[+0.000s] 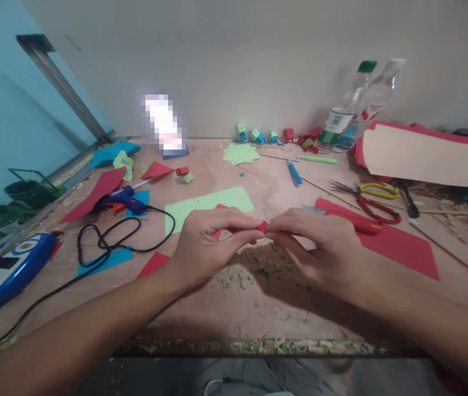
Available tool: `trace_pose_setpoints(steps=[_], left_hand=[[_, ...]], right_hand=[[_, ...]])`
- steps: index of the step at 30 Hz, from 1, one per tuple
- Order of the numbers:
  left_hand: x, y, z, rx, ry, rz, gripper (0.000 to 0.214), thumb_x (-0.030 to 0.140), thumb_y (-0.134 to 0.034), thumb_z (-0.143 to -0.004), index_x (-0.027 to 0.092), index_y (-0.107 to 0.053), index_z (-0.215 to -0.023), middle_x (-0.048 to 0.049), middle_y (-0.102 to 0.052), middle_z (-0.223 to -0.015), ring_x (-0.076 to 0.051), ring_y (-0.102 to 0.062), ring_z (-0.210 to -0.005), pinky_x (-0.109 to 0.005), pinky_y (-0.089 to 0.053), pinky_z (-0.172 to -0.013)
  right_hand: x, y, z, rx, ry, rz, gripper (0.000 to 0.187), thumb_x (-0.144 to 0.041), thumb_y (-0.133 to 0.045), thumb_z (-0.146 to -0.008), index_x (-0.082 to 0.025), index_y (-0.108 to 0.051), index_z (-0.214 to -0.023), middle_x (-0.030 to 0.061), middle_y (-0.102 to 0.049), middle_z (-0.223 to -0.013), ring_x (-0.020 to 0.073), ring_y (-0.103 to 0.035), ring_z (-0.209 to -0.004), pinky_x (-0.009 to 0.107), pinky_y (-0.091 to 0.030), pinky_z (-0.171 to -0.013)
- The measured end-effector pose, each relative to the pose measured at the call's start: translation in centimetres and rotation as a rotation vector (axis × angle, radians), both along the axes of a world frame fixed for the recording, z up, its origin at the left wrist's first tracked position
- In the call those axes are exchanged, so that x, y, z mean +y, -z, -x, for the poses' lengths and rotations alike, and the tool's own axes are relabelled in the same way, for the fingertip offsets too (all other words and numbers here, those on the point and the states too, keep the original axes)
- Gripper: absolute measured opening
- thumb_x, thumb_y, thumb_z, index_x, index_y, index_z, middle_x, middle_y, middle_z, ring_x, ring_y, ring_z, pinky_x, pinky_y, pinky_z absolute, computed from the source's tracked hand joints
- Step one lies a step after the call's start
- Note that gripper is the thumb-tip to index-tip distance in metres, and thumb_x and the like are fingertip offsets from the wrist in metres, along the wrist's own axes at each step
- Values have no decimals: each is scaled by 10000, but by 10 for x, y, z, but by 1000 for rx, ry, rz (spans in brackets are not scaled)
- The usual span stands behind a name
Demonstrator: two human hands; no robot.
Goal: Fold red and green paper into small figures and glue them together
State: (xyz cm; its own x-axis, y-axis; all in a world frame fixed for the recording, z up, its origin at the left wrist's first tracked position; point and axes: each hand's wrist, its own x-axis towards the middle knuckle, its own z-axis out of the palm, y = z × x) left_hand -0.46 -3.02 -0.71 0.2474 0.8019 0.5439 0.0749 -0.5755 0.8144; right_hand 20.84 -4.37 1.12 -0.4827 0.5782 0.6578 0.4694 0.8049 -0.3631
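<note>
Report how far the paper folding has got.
Done: several small folded paper cubes stand by the wall. In hand: the left hand and right hand pinch one small red paper piece between their fingertips. Left: a green sheet and red sheet lie flat, unfolded.

One head-worn view, forward and down over the table [258, 308]; hands close below; wall beyond

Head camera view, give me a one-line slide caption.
Both hands, left and right, pinch a small red paper piece above a craft-littered table.
</note>
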Motion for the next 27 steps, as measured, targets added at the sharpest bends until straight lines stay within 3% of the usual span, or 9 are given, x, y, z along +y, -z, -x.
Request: trace_pose_setpoints(steps=[8, 18, 27], left_hand=[[-1, -3, 2, 53, -2, -40, 143, 93, -835, -877, 226, -854, -926, 15, -857, -902, -118, -770, -770, -241, -609, -772], [1, -5, 6, 114, 27, -139, 70, 113, -780, -918, 162, -823, -942, -27, -833, -828, -134, -747, -738, -260, -583, -737], [1, -7, 4, 131, -14, -141, 49, 120, -781, -881, 149, -817, -899, -33, -824, -810, -122, -718, -672, -237, -592, -674]], right_hand=[[0, -2, 0, 41, 70, -15, 73, -114, -704, -985, -167, -711, -935, 36, -773, -819, 126, -713, -697, 231, -526, -624], [5, -4, -3, -6, -55, 33, 151, -69, -607, -1018, -144, -736, -1042, 84, -793, -910, 158, -744, -803, 259, -562, -684], [7, 4, -6, -85, 4, -101, 126, -75, -616, -1013, -145, -720, -1033, 66, -781, -880, 156, -725, -747, 271, -521, -629]])
